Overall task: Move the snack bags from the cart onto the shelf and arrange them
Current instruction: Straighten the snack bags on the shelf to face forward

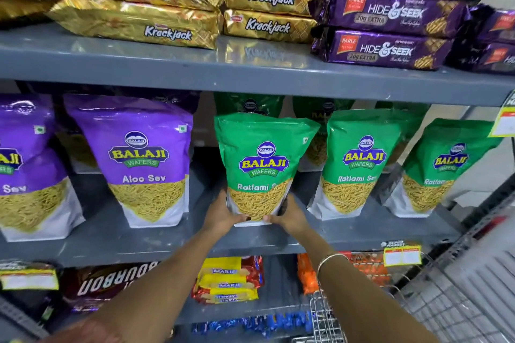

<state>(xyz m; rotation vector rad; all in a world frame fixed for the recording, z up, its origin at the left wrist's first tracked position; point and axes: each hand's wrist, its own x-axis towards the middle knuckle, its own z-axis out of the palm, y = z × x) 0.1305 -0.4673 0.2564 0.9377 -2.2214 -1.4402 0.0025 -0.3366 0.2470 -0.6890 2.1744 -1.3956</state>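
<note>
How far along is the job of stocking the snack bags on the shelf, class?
Done: two green Balaji Ratlami Sev pouches and purple Aloo Sev pouches stand upright on the grey metal middle shelf. In hand: the left hand and right hand grip the base of another green Ratlami Sev pouch, setting it down. Left: unclear; the wire cart contents are hidden.

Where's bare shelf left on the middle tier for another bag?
Widest bare patch: between the Aloo Sev bag and the Ratlami Sev bag held in both hands' grip, left hand, right hand. A bare front strip of the middle shelf runs before the bags. Right of the held bag, green bags crowd closely.
</note>
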